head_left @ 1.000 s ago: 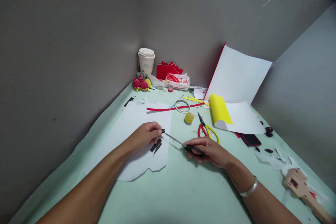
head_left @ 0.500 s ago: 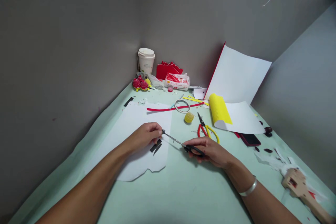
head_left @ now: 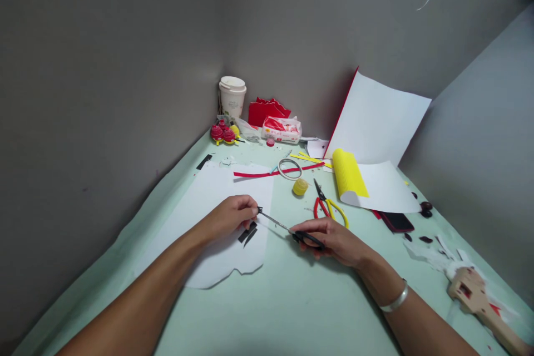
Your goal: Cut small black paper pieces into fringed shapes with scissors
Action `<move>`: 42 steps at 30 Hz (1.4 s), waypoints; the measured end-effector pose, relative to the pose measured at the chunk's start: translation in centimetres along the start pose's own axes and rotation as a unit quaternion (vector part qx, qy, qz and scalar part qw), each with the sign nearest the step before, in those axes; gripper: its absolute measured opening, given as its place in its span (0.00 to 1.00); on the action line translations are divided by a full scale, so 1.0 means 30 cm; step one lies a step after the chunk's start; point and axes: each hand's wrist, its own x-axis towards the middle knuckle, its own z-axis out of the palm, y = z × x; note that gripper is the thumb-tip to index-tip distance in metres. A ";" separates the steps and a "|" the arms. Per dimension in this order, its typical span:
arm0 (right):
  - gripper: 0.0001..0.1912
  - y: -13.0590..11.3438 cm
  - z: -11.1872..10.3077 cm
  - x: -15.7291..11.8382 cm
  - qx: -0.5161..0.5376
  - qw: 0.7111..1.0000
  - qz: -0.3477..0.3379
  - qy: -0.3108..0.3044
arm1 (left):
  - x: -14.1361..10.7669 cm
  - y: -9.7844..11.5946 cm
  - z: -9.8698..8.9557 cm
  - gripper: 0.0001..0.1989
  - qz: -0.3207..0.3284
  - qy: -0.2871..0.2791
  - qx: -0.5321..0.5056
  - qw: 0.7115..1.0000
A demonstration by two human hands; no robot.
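Between thumb and fingers, my left hand pinches a small black paper piece with slits in its end. My right hand grips black-handled scissors, their blades pointing left and touching the black piece at the tips. Below my left hand, black paper strips lie on a white sheet. A small yellow coil and pliers with one red and one yellow handle lie beyond the scissors.
A tape roll lies over a red strip. Yellow corrugated paper curls at the right, near a phone. A glue gun rests at the near right. A lidded cup and tissue pack stand at the back.
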 end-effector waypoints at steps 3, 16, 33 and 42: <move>0.23 -0.001 0.000 0.000 -0.006 1.000 -0.002 -0.001 | 0.001 -0.002 0.000 0.12 -0.002 0.000 -0.004 1.000; 0.23 0.000 -0.006 -0.003 -0.023 1.000 -0.009 -0.007 | 0.001 0.000 0.002 0.11 -0.002 -0.006 -0.004 1.000; 0.22 -0.022 -0.008 -0.018 -0.098 0.994 -0.038 -0.011 | 0.005 -0.007 -0.001 0.13 0.003 0.011 0.004 1.000; 0.22 -0.026 -0.006 -0.018 -0.135 0.989 -0.053 -0.016 | 0.004 -0.011 -0.002 0.12 0.005 0.016 0.016 1.000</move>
